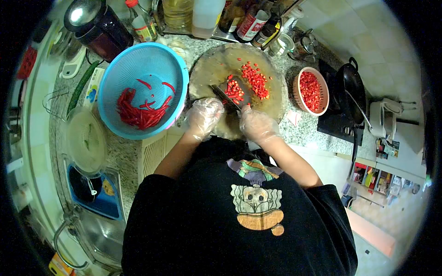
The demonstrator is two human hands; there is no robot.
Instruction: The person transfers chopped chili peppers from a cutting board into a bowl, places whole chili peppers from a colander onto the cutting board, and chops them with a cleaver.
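My right hand (260, 124), in a clear plastic glove, is closed round the handle of a kitchen knife. The dark knife blade (224, 96) points up and left across the round chopping board (207, 60). Just left of the blade is my gloved left hand (205, 117), its fingers curled in; whatever they grip, if anything, is hidden. Chopped red chillies lie beyond the blade in two groups, a nearer pile (234, 89) beside it and a larger pile (256, 80) farther right.
Whole red chillies (140, 112) lie in a blue colander (108, 83) at left. A pink basket (326, 94) of chopped chillies stands right of the board. Bottles (252, 23) line the back. A black wok (352, 87) sits on the stove; a sink (99, 230) is at lower left.
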